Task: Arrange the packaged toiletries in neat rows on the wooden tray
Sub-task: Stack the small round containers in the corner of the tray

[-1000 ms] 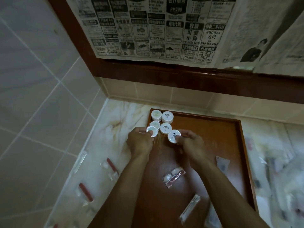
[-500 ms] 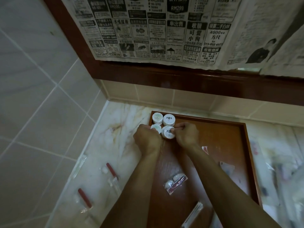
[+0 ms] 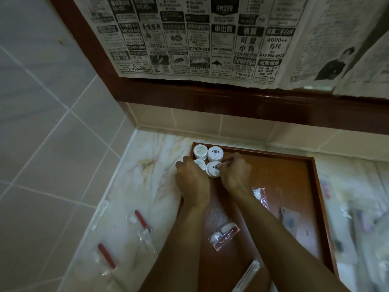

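The wooden tray (image 3: 294,178) lies on the marble counter. Round white packaged soaps fill its far left corner: two at the back (image 3: 215,153) and two stacks in front. My left hand (image 3: 192,183) curls around the front left round pack (image 3: 199,163) and hides most of it. My right hand (image 3: 235,174) pinches the edge of the front right round pack (image 3: 213,169) with thumb and fingers. Loose in the tray lie a clear packet with red contents (image 3: 224,233), another red-and-white packet (image 3: 261,196), a white sachet (image 3: 291,218) and a long thin packet (image 3: 246,277).
Two red-handled items in clear wrappers (image 3: 142,221) (image 3: 107,257) lie on the counter left of the tray. Blurred packets (image 3: 368,224) cover the counter on the right. A tiled wall stands at the left; newspaper (image 3: 210,39) hangs over a wooden frame behind.
Both hands moved away from me toward the tray's far left corner. The two round packs they carried now sit on the front stacks, closed up against the back pair.
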